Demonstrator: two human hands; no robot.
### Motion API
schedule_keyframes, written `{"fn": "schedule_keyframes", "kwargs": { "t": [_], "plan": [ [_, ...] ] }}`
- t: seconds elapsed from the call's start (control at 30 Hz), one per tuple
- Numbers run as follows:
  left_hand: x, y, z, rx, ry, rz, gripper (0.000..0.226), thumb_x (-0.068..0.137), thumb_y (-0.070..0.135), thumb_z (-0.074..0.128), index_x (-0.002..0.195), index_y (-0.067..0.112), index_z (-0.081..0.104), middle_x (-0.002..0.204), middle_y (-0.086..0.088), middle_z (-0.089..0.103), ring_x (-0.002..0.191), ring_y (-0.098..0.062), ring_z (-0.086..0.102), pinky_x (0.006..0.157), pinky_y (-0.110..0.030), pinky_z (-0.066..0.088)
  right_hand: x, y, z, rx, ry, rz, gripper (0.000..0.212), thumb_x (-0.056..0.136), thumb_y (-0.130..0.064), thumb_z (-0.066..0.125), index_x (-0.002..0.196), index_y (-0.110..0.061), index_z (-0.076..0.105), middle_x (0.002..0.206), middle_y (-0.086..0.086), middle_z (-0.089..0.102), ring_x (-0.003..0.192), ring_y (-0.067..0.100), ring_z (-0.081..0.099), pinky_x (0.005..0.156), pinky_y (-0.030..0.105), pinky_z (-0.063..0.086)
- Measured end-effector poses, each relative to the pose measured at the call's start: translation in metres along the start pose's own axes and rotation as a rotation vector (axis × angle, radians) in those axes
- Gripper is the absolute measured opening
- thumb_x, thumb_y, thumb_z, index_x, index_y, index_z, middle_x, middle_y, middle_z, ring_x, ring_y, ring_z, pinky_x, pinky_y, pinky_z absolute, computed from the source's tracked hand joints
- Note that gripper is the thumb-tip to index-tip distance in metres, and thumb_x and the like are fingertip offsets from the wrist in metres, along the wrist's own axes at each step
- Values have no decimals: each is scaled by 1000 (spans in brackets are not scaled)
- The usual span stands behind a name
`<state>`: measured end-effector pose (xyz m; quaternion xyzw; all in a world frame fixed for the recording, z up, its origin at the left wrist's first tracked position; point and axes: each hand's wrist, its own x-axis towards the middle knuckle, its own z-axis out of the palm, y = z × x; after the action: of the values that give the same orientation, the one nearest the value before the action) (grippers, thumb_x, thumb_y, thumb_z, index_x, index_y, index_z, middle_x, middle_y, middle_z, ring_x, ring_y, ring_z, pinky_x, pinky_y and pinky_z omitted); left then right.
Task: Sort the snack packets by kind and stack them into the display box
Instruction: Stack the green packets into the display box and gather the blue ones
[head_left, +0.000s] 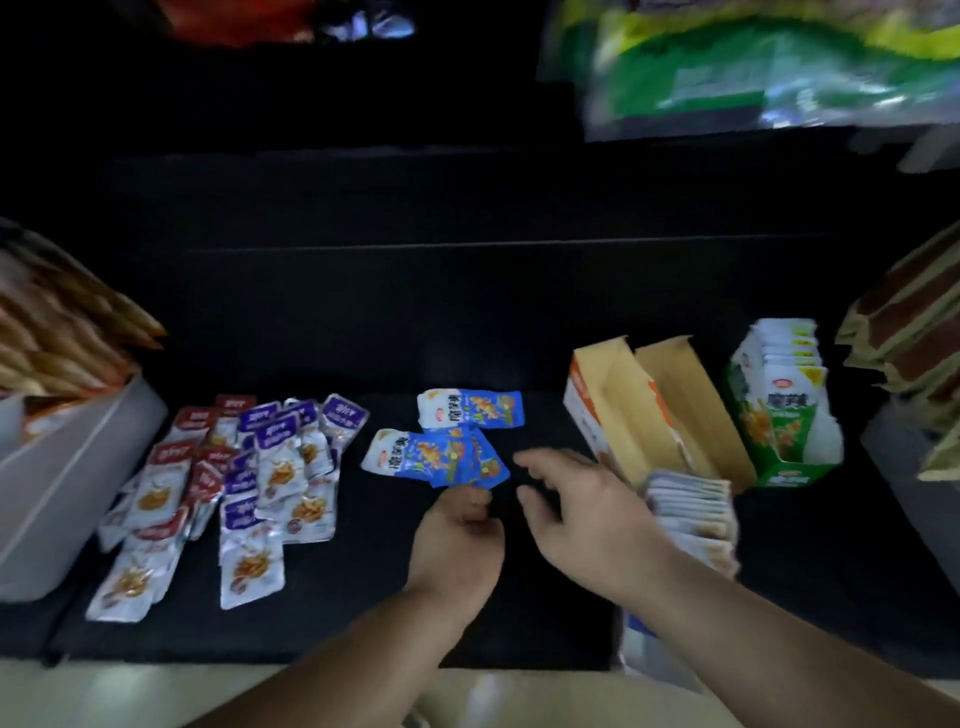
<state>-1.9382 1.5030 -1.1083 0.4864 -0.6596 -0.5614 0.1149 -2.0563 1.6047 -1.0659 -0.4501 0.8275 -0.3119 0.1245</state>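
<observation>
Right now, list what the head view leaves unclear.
The left hand: curled fingers hide whether it pinches a blue packet.
The white packet stack: blurred, partly behind the right hand; kind unreadable.
The open box: walls hide its floor.
The green bags: motion-blurred, cut by the top edge.

Dim light, brightest on the blue packets (439, 454). Focus holds near them; far above and right of them the green bags (769, 67) smear, perhaps from motion, and edges bow.

魔芋爽 on blue packets (415, 454), likewise on green display box (779, 421), print on purple and red packets (275, 467) unreadable
</observation>
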Motion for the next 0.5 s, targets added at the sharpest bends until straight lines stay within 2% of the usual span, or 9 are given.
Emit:
{"fn": "schedule_keyframes", "kwargs": {
  "t": [0.1,0.17,0.23,0.3,0.37,0.4,0.5],
  "plan": [
    [32,-12,-31,148,-9,32,20,85,25,64,103,31,72,100,11,74,93,-7,70,91,-35,59,21,3,50,48,7,130,42,94,-28,61,135,-30,58,126,0,59,116,25,62,95,43,53],
    [50,-22,-49,331,4,122,27,86,30,64,111,36,71,116,7,69,108,-16,66,96,-38,56,33,5,80,44,50,184,41,94,-23,64,135,-21,61,129,5,58,121,30,59,99,41,52],
    [64,-28,-59,602,-57,216,47,92,34,63,139,39,57,147,2,50,138,-27,46,113,-40,43,53,8,98,15,62,156,44,96,-22,60,139,-17,59,142,7,55,133,29,51,111,36,43],
    [74,-29,-60,825,-154,237,66,97,44,57,156,48,28,170,0,14,156,-34,12,125,-47,24,74,10,102,5,18,153,50,100,-22,53,150,-22,49,159,2,42,148,23,36,120,33,30],
    [84,-28,-54,936,-211,261,74,99,54,49,159,53,5,172,3,-16,158,-36,-12,128,-54,7,87,13,100,41,-71,219,54,105,-26,47,157,-31,36,169,-8,23,156,15,16,126,31,16],
    [91,-30,-48,961,-225,272,76,100,58,45,159,52,-1,171,4,-22,157,-36,-19,128,-56,2,92,15,100,43,-117,247,54,106,-29,44,159,-33,33,171,-10,16,158,13,8,126,30,9],
    [99,-40,-32,984,-243,273,70,102,63,32,159,51,-7,170,4,-26,155,-35,-27,125,-61,-8,100,19,106,22,-202,299,54,107,-43,38,160,-33,30,172,-9,7,158,11,-4,127,29,-3]
  ]
}}
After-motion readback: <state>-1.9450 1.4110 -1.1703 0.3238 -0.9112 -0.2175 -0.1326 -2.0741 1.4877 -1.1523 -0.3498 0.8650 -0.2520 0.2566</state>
